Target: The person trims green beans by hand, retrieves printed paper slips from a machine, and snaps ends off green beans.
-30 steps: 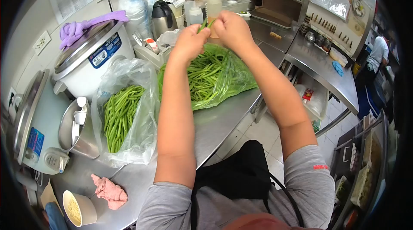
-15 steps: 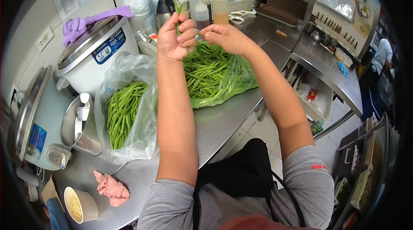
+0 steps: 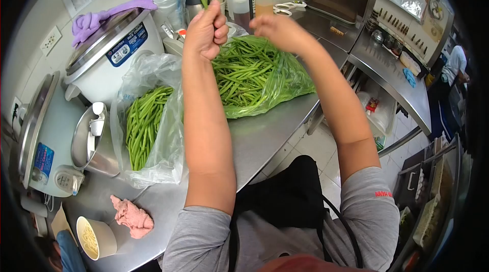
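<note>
My left hand is closed around green beans, whose tips stick out above the thumb. To its right, my right hand is raised and blurred, apart from the left; its fingers are too smeared to tell what they hold, if anything. Below both hands lies a large heap of green beans in an open clear plastic bag. Left of my left forearm, a second clear bag stands open with more green beans inside.
A white rice cooker with a purple cloth stands at the back left, near a steel pot. A pink cloth and a paper cup sit at the near left. Squeeze bottles line the back.
My right hand has moved right and slightly up, away from my left hand. The left hand's fingers have curled in tighter around the beans, and the view has shifted slightly.
</note>
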A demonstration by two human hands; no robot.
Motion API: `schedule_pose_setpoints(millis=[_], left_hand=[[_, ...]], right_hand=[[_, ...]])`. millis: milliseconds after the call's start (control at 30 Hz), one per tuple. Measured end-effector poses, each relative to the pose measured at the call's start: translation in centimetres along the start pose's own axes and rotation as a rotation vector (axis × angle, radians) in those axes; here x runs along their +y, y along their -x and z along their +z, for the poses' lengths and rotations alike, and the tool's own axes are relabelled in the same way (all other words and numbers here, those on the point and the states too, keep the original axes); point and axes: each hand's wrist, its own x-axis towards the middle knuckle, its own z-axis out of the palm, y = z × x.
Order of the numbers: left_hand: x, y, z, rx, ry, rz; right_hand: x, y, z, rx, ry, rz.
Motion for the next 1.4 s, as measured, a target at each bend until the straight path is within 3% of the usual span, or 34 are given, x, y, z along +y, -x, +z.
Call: schedule_pose_setpoints(millis=[100, 200, 267, 400, 533, 667, 767, 867, 967, 1067, 1167, 1200, 1333, 1400], left_hand=[[-0.2, 0.2, 1.3, 0.123, -0.453, -0.036], [-1.1, -0.2, 1.4, 0.185, -0.917, 0.044], [-1.3, -0.2, 1.3, 0.186, -1.206, 0.07], [-1.1, 0.0, 1.3, 0.124, -1.422, 0.022], [-0.7, 0.5, 1.8, 0.035, -1.419, -0.072], [-1.1, 0.2, 1.8, -0.016, -1.453, 0.013], [-1.4, 0.0, 1.6, 0.007, -1.217, 0.019], [-0.4, 0.8, 2.5, -0.066, -0.745, -0.046], [-0.3, 1.0, 2.6, -0.097, -0.598, -0.039], [0.0, 1.1, 2.1, -0.123, -0.559, -0.041], [0.1, 0.8, 1.1, 0.0, -0.581, -0.002], [0.2, 0.6, 0.8, 0.056, -0.562, 0.022], [0.4, 0.3, 0.2, 0.228, -0.468, 0.116], [0.4, 0.1, 0.3, 0.267, -0.403, 0.172]], right_hand=[[-2.5, 1.7, 0.8, -0.377, 0.634, 0.156], [-1.7, 3.2, 2.7, -0.343, 0.849, 0.014], [-1.4, 3.1, 3.3, -0.325, 0.802, 0.004], [-1.7, 2.4, 2.7, -0.349, 0.706, 0.067], [-1.2, 1.1, 1.1, 0.047, 0.632, 0.007], [-1.3, 0.2, -0.1, 0.166, 0.678, -0.069], [-1.2, -0.1, -0.1, 0.24, 0.406, -0.009], [-1.7, -0.5, -0.7, 0.182, -0.337, 0.2], [-2.4, -0.4, -0.2, 0.191, -0.954, 0.277], [-2.7, -0.3, -0.2, 0.054, -1.182, 0.212], [-2.3, -0.7, -1.1, 0.042, -1.391, 0.144], [-1.8, -0.9, -1.4, 0.116, -1.251, 0.164], [-0.8, -0.6, 0.3, 0.213, -0.014, 0.13], [-1.6, 0.2, 1.1, 0.177, -0.02, 0.152]])
